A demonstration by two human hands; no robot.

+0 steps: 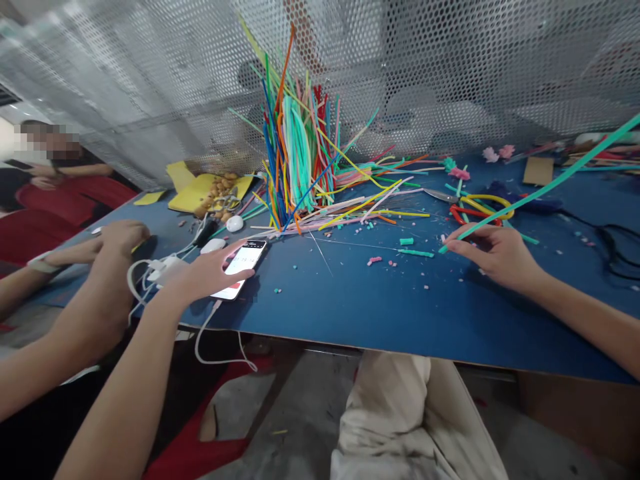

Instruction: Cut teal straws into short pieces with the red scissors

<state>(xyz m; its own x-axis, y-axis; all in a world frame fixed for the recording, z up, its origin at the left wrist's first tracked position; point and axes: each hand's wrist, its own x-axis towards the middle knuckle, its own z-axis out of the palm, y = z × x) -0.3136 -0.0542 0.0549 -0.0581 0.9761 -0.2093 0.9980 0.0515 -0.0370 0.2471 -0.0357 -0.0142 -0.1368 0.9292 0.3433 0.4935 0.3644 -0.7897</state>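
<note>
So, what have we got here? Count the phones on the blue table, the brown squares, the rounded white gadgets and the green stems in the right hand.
Phone: 1
Brown square: 1
Rounded white gadgets: 2
Green stem in the right hand: 1
Total: 5

You have open bench (320,300) along the near middle; farther back, the upright bundle of stems (297,157) bars you, scissors (463,202) block far right, and a phone (243,267) stands left.
</note>
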